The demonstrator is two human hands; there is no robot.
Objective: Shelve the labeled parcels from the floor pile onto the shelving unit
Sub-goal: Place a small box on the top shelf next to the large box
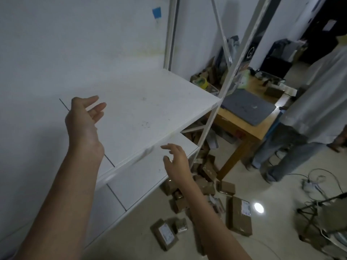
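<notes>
1. Parcels (206, 186) sit piled on the floor, roughly 5 o'clock from the right hand (176, 162) (the nearer one)
2. Both hands empty, fingers loosely spread; left hand (82, 119) hovers over the shelving unit (150, 102), 10 o'clock from the right

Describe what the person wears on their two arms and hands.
The left hand and right hand are ungloved, with no ring, watch or bracelet visible. The arms behind them are bare right to the frame edge; no sleeve shows.
</notes>
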